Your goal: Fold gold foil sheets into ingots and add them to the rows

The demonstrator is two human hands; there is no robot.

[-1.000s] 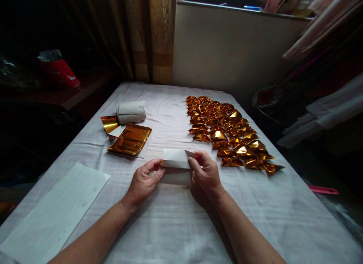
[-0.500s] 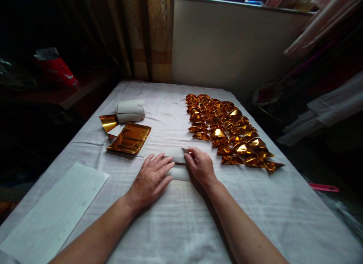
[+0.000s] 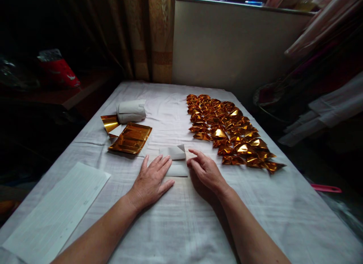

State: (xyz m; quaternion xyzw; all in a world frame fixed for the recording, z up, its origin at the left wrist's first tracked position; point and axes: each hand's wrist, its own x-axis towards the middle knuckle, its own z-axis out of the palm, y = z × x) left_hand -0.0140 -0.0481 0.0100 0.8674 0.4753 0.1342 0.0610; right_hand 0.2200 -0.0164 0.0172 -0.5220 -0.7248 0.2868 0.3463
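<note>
Risk first: folded white sheet [image 3: 175, 160] springing open at its upper flap, already lifting near the far edge, with neither hand pinning it there; crease going soft or crooked as a result, by the look of it. Lying on the table [image 3: 176, 226] between both hands. Left hand [image 3: 151, 180] resting flat, palm down, fingers spread and loose, fingertips overlapping the sheet's left edge, gripping nothing. Right hand [image 3: 205, 169] hovering relaxed and half open just beside the sheet's right edge, fingers slightly curled, holding nothing; touching or not, cannot tell. Lying off to the near left, lined paper [image 3: 55, 209]. Sitting farther left, gold foil sheets [image 3: 130, 138] and a white roll [image 3: 131, 111]. Spreading farther right, rows of folded gold pieces [image 3: 229, 129].
</note>
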